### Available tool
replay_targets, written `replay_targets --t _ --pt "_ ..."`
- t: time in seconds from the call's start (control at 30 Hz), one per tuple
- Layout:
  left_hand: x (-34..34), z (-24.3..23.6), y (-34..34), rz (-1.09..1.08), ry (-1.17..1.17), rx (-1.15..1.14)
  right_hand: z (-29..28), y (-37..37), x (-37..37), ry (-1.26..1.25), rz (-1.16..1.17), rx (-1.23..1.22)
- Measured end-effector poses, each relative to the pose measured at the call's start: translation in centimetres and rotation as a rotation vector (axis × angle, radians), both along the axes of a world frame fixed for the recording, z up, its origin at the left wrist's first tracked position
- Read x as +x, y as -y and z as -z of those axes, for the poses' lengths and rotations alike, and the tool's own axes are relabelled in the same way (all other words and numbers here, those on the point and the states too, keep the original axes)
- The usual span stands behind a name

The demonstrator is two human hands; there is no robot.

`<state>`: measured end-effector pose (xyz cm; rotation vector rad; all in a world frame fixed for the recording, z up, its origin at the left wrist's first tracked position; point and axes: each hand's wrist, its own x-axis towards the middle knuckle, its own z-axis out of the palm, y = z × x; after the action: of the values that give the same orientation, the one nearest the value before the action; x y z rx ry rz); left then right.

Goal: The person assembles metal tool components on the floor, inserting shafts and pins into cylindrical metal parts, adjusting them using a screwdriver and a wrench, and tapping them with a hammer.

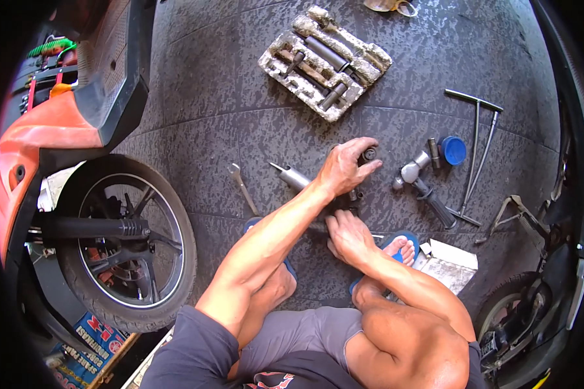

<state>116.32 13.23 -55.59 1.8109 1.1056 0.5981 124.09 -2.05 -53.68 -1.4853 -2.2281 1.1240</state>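
My left hand [349, 167] reaches far forward, its thumb and fingers closed round a dark cylindrical metal part [368, 154] with a round end. Nearer to me, my right hand [349, 236] is curled down over something dark and mostly hidden. Between the hands lie small dark metal pieces [355, 195], partly covered. A silver tube with a thin pointed rod [294, 178] runs under my left forearm. Left of it a wrench [243, 188] lies on the floor. To the right of my hands is a ball-peen hammer [416, 174] with a black grip.
A worn foam tray [336, 111] holds dark tools ahead. Right of the hammer are a dark socket [434, 153], a blue-lidded container [453, 150] and T-handle wrenches [477, 129]. A motorcycle wheel [187, 243] stands left; another motorcycle [519, 305] stands right, near a white box [449, 264].
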Motion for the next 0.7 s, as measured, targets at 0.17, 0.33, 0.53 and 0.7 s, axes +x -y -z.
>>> replay_targets --t 0.17,0.33,0.53,0.7 --pt "-0.5 0.6 0.1 -0.077 -0.072 -0.115 -6.9 -2.1 6.6 -0.099 0.265 -0.497" --pt "0.6 0.8 0.5 -0.099 0.06 0.006 -11.1 -4.9 12.5 -0.253 0.708 -0.053" --pt "1.4 1.2 0.9 -0.11 -0.029 -0.035 -10.1 -7.3 11.2 -0.705 0.989 0.028" --pt "1.1 1.0 0.7 -0.109 -0.054 -0.026 -8.2 -8.0 10.3 -0.707 0.919 0.079"
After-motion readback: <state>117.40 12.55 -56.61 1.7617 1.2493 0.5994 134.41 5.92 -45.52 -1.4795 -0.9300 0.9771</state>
